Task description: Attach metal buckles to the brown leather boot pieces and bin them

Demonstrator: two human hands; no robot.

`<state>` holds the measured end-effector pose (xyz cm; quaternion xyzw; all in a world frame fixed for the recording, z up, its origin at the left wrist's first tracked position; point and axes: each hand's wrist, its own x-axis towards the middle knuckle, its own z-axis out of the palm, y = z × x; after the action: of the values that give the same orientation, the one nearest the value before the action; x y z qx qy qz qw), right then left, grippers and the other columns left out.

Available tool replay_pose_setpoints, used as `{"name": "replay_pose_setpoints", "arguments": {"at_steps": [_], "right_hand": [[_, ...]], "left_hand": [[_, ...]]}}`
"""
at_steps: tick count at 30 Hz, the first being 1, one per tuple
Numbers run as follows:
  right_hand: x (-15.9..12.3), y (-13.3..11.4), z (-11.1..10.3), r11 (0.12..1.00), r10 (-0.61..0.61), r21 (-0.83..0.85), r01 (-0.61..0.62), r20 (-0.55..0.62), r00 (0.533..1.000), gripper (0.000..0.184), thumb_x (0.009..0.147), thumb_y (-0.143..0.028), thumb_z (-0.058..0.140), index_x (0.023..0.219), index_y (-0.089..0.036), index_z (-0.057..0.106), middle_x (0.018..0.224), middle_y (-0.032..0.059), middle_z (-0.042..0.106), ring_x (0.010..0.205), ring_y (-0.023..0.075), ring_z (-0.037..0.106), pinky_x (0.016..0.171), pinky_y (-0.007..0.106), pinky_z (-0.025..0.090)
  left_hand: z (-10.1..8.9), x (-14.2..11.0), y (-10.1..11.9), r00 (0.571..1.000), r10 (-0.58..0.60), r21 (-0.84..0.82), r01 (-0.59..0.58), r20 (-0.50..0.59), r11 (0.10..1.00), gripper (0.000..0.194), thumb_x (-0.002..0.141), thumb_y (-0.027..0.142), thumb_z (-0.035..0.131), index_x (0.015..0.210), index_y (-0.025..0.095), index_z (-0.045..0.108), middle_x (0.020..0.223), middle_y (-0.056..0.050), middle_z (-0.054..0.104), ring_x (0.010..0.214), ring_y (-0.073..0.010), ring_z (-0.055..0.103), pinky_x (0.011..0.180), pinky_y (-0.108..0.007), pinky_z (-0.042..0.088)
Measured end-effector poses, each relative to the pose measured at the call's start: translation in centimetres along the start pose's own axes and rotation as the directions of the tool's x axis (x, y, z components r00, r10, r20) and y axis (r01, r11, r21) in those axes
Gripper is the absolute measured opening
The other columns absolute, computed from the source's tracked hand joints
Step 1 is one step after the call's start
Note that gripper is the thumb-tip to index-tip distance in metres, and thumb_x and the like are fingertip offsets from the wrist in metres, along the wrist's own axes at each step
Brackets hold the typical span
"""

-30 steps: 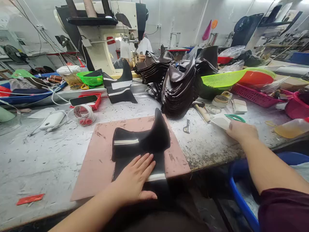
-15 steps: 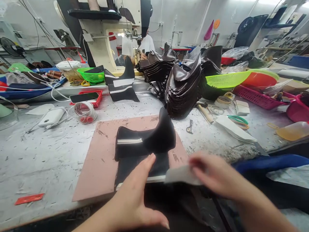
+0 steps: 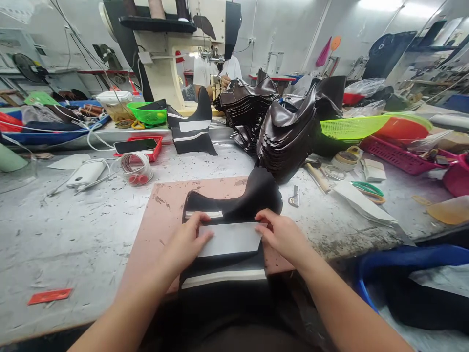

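A pale grey-white rectangular strip [image 3: 230, 239] lies across a black boot-shaped leather piece [image 3: 238, 205], spanning between my hands. Its left end is pinched by my left hand [image 3: 186, 242], thumb on top. At the opposite end, my right hand [image 3: 280, 234] grips the strip's upper corner between thumb and fingers. Narrow white tape [image 3: 223, 277] crosses the black piece below the strip, and a shorter tape shows above it beside my left fingers. The black piece rests on a pink board [image 3: 146, 244] and hangs over the table's front edge.
Stacked dark brown leather pieces [image 3: 286, 137] stand behind the board, near a sewing machine [image 3: 176, 54]. A finished-looking black piece [image 3: 192, 129] lies at back left. To the right are a hammer [image 3: 317, 177], white sheets [image 3: 362, 203] and a blue-rimmed bin [image 3: 366, 288]. Someone in white sits beyond.
My right hand has brought the pale strip leftward onto the black piece. My left hand, earlier spread open, now holds the strip's left end. The view has shifted slightly.
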<state>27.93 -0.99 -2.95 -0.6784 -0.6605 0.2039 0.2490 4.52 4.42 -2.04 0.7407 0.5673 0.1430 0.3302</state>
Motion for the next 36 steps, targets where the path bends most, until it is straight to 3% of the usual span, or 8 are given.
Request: {"name": "replay_pose_setpoints", "arguments": {"at_steps": [10,14,16,19,21,23,29,36], "right_hand": [[-0.2,0.9,1.7,0.927,-0.077,-0.372,0.054,-0.047,0.996,0.007,0.079,-0.019,0.059,0.084,-0.021,0.055,0.07,-0.0014,0.064,0.064,0.0162,0.059,0.054,0.024,0.034],[-1.2,1.2,1.9,0.843,-0.206,-0.531,0.09,-0.164,0.965,0.005,0.079,-0.022,0.059,0.083,-0.019,0.057,0.062,0.0004,0.059,0.055,0.016,0.054,0.047,0.025,0.027],[-1.7,0.7,1.7,0.837,-0.302,-0.524,0.155,-0.207,0.931,0.005,0.083,-0.022,0.053,0.083,-0.019,0.057,0.061,0.0013,0.057,0.055,0.0155,0.053,0.047,0.026,0.029],[-1.8,-0.4,1.8,0.838,-0.437,-0.413,0.357,-0.117,0.892,0.017,0.088,-0.017,0.041,0.083,-0.019,0.057,0.073,0.0031,0.059,0.066,0.016,0.054,0.062,0.028,0.039],[-1.4,-1.0,2.4,0.846,-0.445,-0.332,0.417,-0.011,0.895,0.02,0.088,-0.013,0.039,0.084,-0.02,0.058,0.081,0.0043,0.059,0.073,0.0174,0.053,0.07,0.03,0.042],[-1.0,-1.0,3.1,0.874,-0.403,-0.273,0.403,0.058,0.913,0.019,0.087,-0.012,0.041,0.09,-0.018,0.058,0.087,0.0064,0.058,0.079,0.0193,0.052,0.072,0.032,0.045],[-0.7,-0.2,3.4,0.869,-0.382,-0.248,0.427,0.213,0.9,0.038,0.081,-0.023,0.06,0.118,-0.025,0.054,0.103,0.0085,0.053,0.092,0.0227,0.049,0.082,0.037,0.046],[0.8,-4.0,2.6,0.82,-0.292,-0.373,0.435,0.381,0.877,0.017,0.087,-0.023,0.051,0.099,-0.024,0.063,0.089,0.0043,0.056,0.077,0.0171,0.05,0.063,0.027,0.04]], "left_hand": [[1.1,0.6,0.2,0.997,0.064,0.267,-0.074,0.045,0.961,0.017,0.084,0.022,0.048,0.1,0.022,0.042,0.079,0.0,0.056,0.072,-0.0187,0.056,0.065,-0.028,0.041],[1.1,-0.1,0.5,0.973,0.228,0.547,-0.208,0.032,0.811,0.011,0.085,0.017,0.044,0.095,0.019,0.05,0.088,-0.006,0.059,0.076,-0.0216,0.058,0.062,-0.03,0.043],[1.3,-0.5,0.8,0.915,0.4,0.677,-0.321,0.042,0.662,0.018,0.085,0.011,0.039,0.091,0.017,0.055,0.092,-0.009,0.06,0.082,-0.0237,0.058,0.065,-0.032,0.044],[2.1,-0.6,1.1,0.735,0.65,0.621,-0.604,0.193,0.499,0.027,0.086,0.011,0.037,0.104,0.016,0.058,0.112,-0.011,0.059,0.103,-0.0259,0.054,0.084,-0.036,0.044],[2.8,-0.5,0.7,0.626,0.714,0.461,-0.758,0.314,0.462,0.032,0.09,0.025,0.042,0.12,0.016,0.051,0.125,-0.011,0.053,0.116,-0.0261,0.047,0.096,-0.038,0.039],[2.9,-0.2,-0.2,0.592,0.694,0.333,-0.805,0.41,0.49,0.048,0.089,0.042,0.045,0.131,0.018,0.041,0.135,-0.011,0.043,0.125,-0.0263,0.039,0.104,-0.041,0.032],[-0.6,-0.4,-3.4,0.646,0.541,0.242,-0.734,0.538,0.635,0.056,0.087,0.052,0.041,0.136,0.026,0.03,0.142,-0.006,0.031,0.132,-0.0225,0.026,0.111,-0.041,0.017],[-1.3,-1.3,-5.2,0.774,0.538,0.22,-0.619,0.335,0.754,0.029,0.091,0.034,0.041,0.109,0.024,0.062,0.125,-0.007,0.054,0.112,-0.0205,0.051,0.097,-0.034,0.04]]}}
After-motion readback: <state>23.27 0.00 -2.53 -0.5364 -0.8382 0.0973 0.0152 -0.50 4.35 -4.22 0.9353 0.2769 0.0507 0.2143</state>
